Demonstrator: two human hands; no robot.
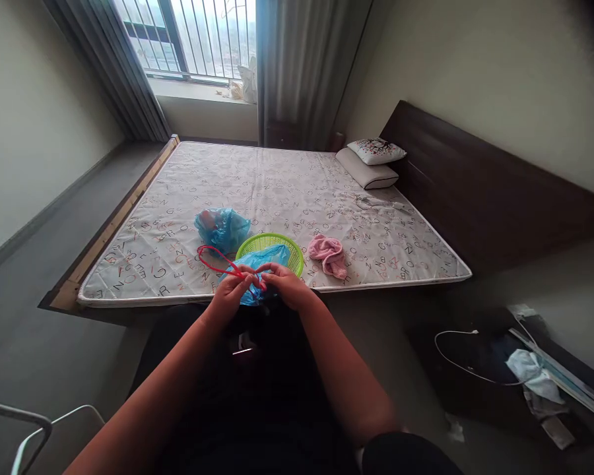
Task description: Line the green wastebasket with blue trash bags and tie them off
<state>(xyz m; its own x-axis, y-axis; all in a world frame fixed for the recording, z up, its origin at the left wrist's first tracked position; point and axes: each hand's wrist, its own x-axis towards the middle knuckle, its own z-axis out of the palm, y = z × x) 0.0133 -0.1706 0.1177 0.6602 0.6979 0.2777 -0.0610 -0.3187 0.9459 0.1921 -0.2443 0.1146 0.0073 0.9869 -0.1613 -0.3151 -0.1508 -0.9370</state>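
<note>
Both my hands meet in front of me at the near edge of a mattress [188,198] printed with letters. My left hand [233,290] pinches a red string [212,258] that loops out to the left. My right hand [288,282] is closed on the top of a blue plastic bag [263,260], right beside the left hand's fingers. The bag lies against a green plastic basket [273,243] just behind my hands. A second blue plastic bag [222,227] with something red inside sits to the left of the basket.
A pink cloth [329,254] lies right of the basket. Two pillows [372,163] rest against the dark headboard [455,178]. On the floor at right are a white cable [468,366] and scattered cloths. A metal chair frame [27,429] shows at lower left. The window [193,33] is behind.
</note>
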